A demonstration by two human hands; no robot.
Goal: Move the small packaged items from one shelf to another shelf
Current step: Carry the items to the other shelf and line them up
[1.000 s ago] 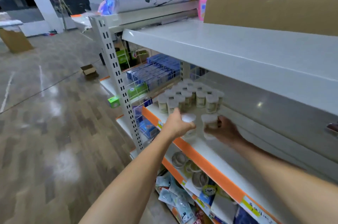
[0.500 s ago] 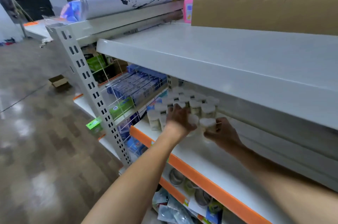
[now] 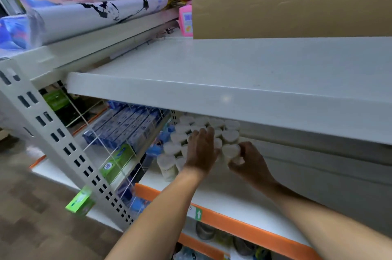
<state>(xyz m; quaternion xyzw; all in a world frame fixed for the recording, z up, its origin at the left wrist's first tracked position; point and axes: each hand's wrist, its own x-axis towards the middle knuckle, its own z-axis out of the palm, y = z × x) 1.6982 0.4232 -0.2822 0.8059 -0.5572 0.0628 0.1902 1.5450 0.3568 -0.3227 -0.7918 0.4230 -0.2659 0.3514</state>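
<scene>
I see the cluster of white-capped jars standing on the middle shelf, under the upper shelf. My left hand lies over the jars at the cluster's 6 o'clock edge; its grip is hidden, so I cannot tell. My right hand grasps one jar at its 10 o'clock.

The upper shelf hides the rear jars.

Jars on lower shelf (under upper shelf); boxes left.
</scene>
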